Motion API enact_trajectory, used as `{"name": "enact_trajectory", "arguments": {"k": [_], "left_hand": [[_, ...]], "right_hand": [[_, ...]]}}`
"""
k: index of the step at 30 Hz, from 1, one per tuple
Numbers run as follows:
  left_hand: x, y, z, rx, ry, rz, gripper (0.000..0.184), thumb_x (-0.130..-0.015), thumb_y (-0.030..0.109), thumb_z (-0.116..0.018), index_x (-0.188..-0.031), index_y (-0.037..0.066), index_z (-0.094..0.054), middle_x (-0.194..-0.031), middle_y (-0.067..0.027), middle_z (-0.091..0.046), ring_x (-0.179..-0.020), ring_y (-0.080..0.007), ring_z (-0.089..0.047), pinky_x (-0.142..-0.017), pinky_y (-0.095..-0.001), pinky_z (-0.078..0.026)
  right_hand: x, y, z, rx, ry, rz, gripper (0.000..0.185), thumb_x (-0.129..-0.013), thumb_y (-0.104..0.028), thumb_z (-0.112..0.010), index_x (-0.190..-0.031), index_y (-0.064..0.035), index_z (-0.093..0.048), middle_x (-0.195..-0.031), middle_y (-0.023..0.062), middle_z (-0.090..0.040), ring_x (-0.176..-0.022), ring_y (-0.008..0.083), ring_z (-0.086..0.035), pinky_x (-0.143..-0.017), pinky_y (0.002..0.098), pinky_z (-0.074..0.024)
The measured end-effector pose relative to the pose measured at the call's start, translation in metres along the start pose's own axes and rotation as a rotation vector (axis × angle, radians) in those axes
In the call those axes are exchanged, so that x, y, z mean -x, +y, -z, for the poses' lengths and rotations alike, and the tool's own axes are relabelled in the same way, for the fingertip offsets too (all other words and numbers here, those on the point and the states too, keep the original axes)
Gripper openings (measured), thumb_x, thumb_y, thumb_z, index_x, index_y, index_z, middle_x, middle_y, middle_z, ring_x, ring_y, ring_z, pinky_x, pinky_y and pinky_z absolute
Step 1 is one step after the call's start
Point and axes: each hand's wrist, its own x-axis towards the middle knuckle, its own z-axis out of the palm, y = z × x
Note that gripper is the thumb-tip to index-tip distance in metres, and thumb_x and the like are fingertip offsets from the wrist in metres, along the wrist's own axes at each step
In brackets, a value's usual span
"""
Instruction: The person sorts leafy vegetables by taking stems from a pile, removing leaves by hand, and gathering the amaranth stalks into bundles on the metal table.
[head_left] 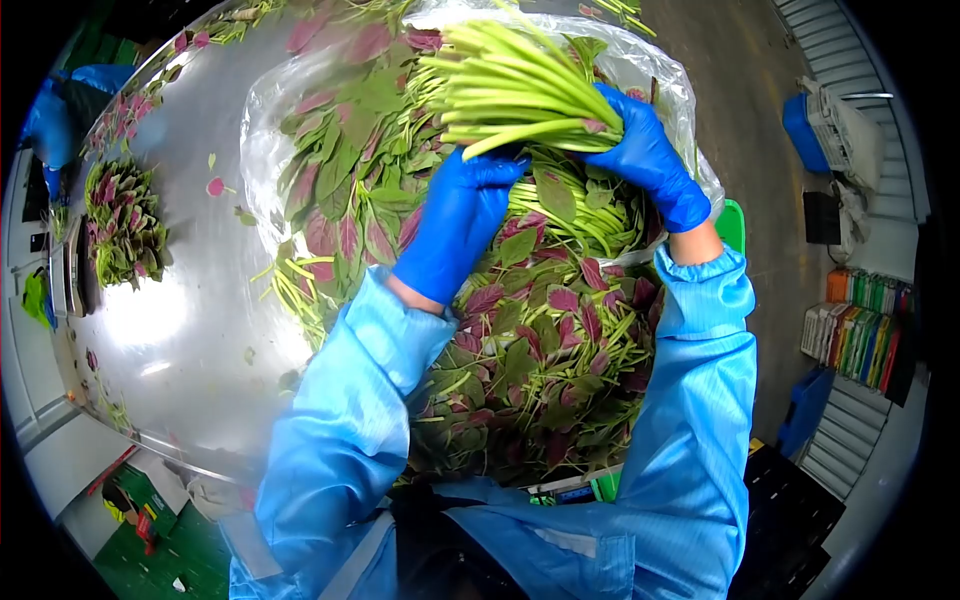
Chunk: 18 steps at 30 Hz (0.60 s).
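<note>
My right hand (643,155), in a blue glove, is wrapped round a thick bunch of amaranth (520,85). The bunch's pale green stems lie side by side, with their cut ends pointing left. Just below those ends is my left hand (462,215), also gloved in blue. Its fingers are curled and pressed together near the lowest stems; what they hold, if anything, is hidden. Under both hands spreads a heap of loose amaranth (370,150) with green and purple-red leaves. More leafy stems (540,360) are piled between my forearms.
Clear plastic sheeting (262,130) lies under the heap on a shiny metal table (205,330). Another amaranth pile (125,222) sits at the table's left. A person in blue (50,125) is at the far left. Crates (850,335) stand along the right wall.
</note>
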Motion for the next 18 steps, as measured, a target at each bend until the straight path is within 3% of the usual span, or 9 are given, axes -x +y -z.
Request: {"name": "enact_trajectory", "arguments": {"k": [2, 6, 7, 10, 11, 12, 14, 15, 18], "left_hand": [[-0.004, -0.002, -0.007, 0.008, 0.0, -0.025, 0.054, -0.077, -0.013, -0.05, -0.13, -0.003, -0.045, -0.13, -0.0158, -0.05, -0.125, -0.0293, -0.046, -0.106, -0.0386, -0.039], [0.007, -0.009, -0.019, 0.017, 0.07, 0.011, 0.039, -0.076, -0.014, -0.054, -0.113, -0.003, -0.058, -0.114, -0.0099, -0.059, -0.106, -0.0217, -0.056, -0.092, -0.0297, -0.046], [0.006, -0.012, -0.019, -0.058, 0.054, -0.021, 0.039, -0.076, -0.01, -0.057, -0.113, -0.002, -0.059, -0.111, -0.0088, -0.061, -0.103, -0.0204, -0.058, -0.088, -0.0317, -0.047], [0.002, -0.016, -0.011, -0.664, 0.062, -0.191, 0.037, -0.077, -0.001, -0.061, -0.114, 0.001, -0.06, -0.109, -0.0122, -0.063, -0.1, -0.0256, -0.06, -0.087, -0.0376, -0.047], [-0.001, -0.026, 0.002, -1.254, 0.042, -0.386, 0.034, -0.079, 0.011, -0.064, -0.112, 0.004, -0.062, -0.107, -0.0166, -0.064, -0.098, -0.0324, -0.061, -0.086, -0.041, -0.047], [-0.004, -0.034, 0.016, -1.521, 0.0, -0.714, 0.04, -0.083, 0.027, -0.062, -0.116, 0.006, -0.06, -0.118, -0.0183, -0.059, -0.109, -0.0361, -0.055, -0.095, -0.0455, -0.041], [-0.01, -0.044, 0.024, -1.956, -0.062, -0.806, 0.053, -0.086, 0.041, -0.056, -0.126, 0.007, -0.054, -0.13, -0.0174, -0.052, -0.121, -0.0357, -0.046, -0.104, -0.049, -0.03], [-0.016, -0.056, 0.045, -2.04, -0.103, -0.7, 0.064, -0.087, 0.051, -0.05, -0.136, 0.008, -0.044, -0.138, -0.0165, -0.044, -0.129, -0.0348, -0.037, -0.109, -0.0523, -0.02], [-0.013, -0.047, 0.038, -2.193, -0.126, -0.396, 0.069, -0.089, 0.052, -0.048, -0.142, 0.008, -0.038, -0.144, -0.017, -0.039, -0.132, -0.0337, -0.035, -0.109, -0.0495, -0.023]], "right_hand": [[0.0, -0.003, -0.007, 0.063, -0.004, -0.023, 0.049, -0.079, -0.018, -0.074, -0.122, -0.0026, -0.056, -0.109, 0.0146, -0.066, -0.101, 0.0217, -0.064, -0.089, 0.0317, -0.0481], [0.002, -0.009, -0.016, 0.072, -0.015, 0.143, 0.058, -0.08, -0.024, -0.074, -0.13, -0.006, -0.052, -0.111, 0.0165, -0.066, -0.101, 0.0262, -0.065, -0.087, 0.0334, -0.0497], [0.004, -0.005, -0.015, 0.1, -0.04, 0.117, 0.059, -0.079, -0.026, -0.075, -0.13, -0.0065, -0.052, -0.111, 0.0168, -0.066, -0.101, 0.0266, -0.065, -0.087, 0.0333, -0.05], [0.008, 0.0, -0.01, 0.139, -0.004, 0.114, 0.056, -0.08, -0.024, -0.074, -0.128, -0.0055, -0.054, -0.109, 0.0172, -0.066, -0.101, 0.0267, -0.066, -0.086, 0.0332, -0.0503], [0.01, -0.001, -0.009, 0.144, 0.06, 0.129, 0.055, -0.079, -0.023, -0.075, -0.126, -0.004, -0.055, -0.107, 0.017, -0.067, -0.1, 0.0257, -0.066, -0.086, 0.0337, -0.0504], [0.014, -0.002, -0.007, 0.147, 0.084, 0.114, 0.055, -0.078, -0.022, -0.076, -0.126, -0.0037, -0.055, -0.107, 0.0171, -0.067, -0.1, 0.0254, -0.066, -0.085, 0.0337, -0.0504], [0.02, -0.003, -0.002, 0.152, 0.125, 0.087, 0.056, -0.077, -0.02, -0.077, -0.125, -0.003, -0.055, -0.105, 0.0172, -0.067, -0.1, 0.0248, -0.066, -0.085, 0.0336, -0.0505], [0.023, -0.004, 0.001, 0.166, 0.133, 0.083, 0.057, -0.076, -0.018, -0.078, -0.125, -0.0023, -0.055, -0.108, 0.0169, -0.067, -0.1, 0.0229, -0.066, -0.086, 0.0323, -0.05], [0.041, 0.006, 0.023, 0.26, 0.302, 0.102, 0.058, -0.076, -0.016, -0.077, -0.127, -0.0022, -0.054, -0.111, 0.017, -0.065, -0.101, 0.0215, -0.065, -0.087, 0.0315, -0.0493]]}}
